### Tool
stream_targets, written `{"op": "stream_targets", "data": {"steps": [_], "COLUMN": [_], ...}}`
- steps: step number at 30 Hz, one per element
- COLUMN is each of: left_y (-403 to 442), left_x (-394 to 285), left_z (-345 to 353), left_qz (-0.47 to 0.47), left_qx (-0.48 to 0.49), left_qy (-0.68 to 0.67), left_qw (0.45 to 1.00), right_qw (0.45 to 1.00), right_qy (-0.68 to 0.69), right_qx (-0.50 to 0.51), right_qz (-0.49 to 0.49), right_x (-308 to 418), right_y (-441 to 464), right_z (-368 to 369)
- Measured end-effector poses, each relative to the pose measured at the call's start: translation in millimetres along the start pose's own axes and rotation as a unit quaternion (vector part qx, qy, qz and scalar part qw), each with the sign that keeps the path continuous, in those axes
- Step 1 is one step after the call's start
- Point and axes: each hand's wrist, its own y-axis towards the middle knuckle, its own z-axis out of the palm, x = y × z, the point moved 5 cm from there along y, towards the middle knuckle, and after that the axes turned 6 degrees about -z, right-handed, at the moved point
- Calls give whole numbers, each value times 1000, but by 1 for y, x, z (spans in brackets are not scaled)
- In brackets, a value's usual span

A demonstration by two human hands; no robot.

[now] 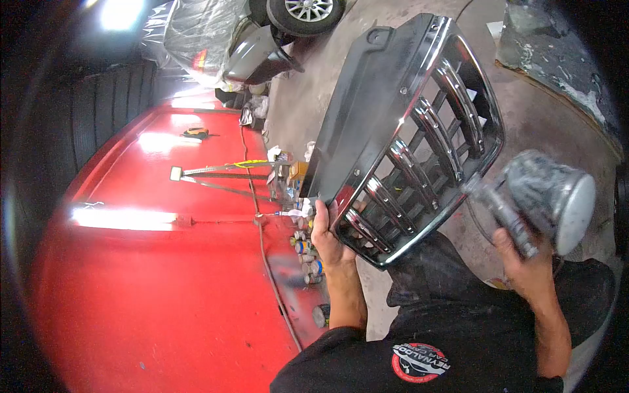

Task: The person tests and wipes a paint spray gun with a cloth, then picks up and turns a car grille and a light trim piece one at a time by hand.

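Observation:
A black car grille (367, 111) with chrome bars and a chrome surround stands tilted in front of me. My left hand (332, 239) is closed on its lower left edge, the thumb on the outside and other fingers partly hidden behind the bars. On the right, my right hand (527, 265) grips the handle of a dust-covered orbital sander (540, 187). The sander's round pale pad faces right, away from the grille. My right hand and the sander are slightly blurred. Whether the sander's body touches the grille's edge, I cannot tell.
A red wall (170, 275) fills the left side, with a hose (262, 249) along it. Several cans (316, 266) line its base. A plastic-covered car (196, 39) and a wheel (306, 10) are at the top. A dark, paint-marked panel (557, 59) lies at upper right.

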Motion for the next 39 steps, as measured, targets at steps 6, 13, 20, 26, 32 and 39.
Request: {"op": "stream_targets", "data": {"steps": [6, 13, 20, 26, 32, 39], "left_y": [-1, -7, -4, -10, -12, -20], "left_x": [4, 0, 3, -3, 1, -1], "left_z": [-6, 7, 5, 28, 8, 5], "left_qz": [-4, -7, -29, -19, 37, 43], "left_qx": [-7, -79, 54, -15, -32, -13], "left_qy": [2, -11, -44, -57, -19, 28], "left_qw": [1000, 997, 997, 998, 999, 999], "right_qw": [988, 991, 991, 973, 989, 998], "right_qy": [3, 55, -32, -20, -47, -52], "right_qx": [-152, -107, 126, 204, 138, -13], "right_qz": [-14, 60, -43, -108, -3, -25], "right_x": [-21, -23, 16, 33, 27, 8], "right_y": [10, -1, -19, -29, -34, -25], "right_z": [-33, -23, 26, 43, 38, 12]}}
